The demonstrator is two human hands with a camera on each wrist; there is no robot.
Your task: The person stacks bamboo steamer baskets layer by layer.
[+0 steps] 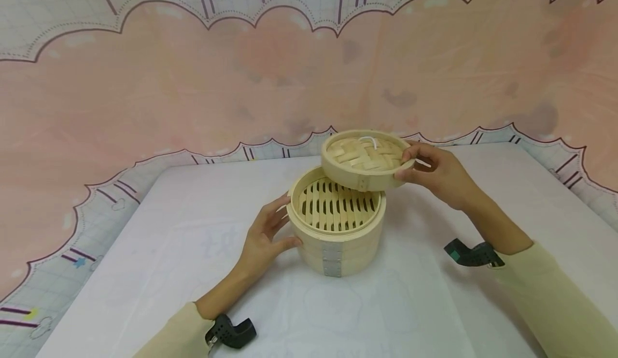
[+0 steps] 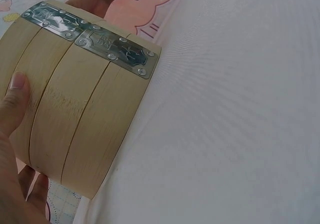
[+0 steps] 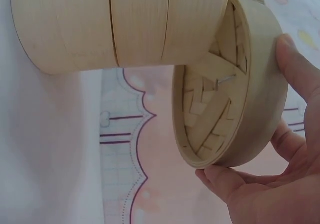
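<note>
1. Head view: steamer (image 1: 336, 228) sits mid-table (image 1: 145, 250), upright. Left hand (image 1: 263, 237) cups its left wall, fingers curved round the rim, thumb on the side; looks like bracing so the base doesn't slide. Right hand (image 1: 436, 173) pinches the lid (image 1: 364, 158) at its right edge, thumb under, fingers on top. Lid is lifted and offset back-right, tilted, near edge overlapping the steamer's rim; can't tell if they touch. Slatted floor inside is exposed, nothing on it. Lid top is woven strips with a small white loop. Black wrist units on both arms. Pink scalloped backdrop behind.

2. Left wrist view: steamer wall (image 2: 75, 119) fills the left, pale bamboo in stacked bands, seams visible. Metal plates (image 2: 95, 42) riveted over the joint. Thumb (image 2: 15, 102) lies flat on the wall, so it's a steadying press. Remaining fingers mostly out of frame. White table (image 2: 240, 124) to the right.

3. Right wrist view: lid (image 3: 240, 84) seen from underneath, woven underside with crossed braces, smooth bent rim. Thumb (image 3: 297, 69) on the rim's outside, fingers (image 3: 225, 179) hooked below; an edge grip that keeps the lid's face free. Steamer (image 3: 115, 24) just beside it, its rim crossing in front of the lid's edge.
</note>
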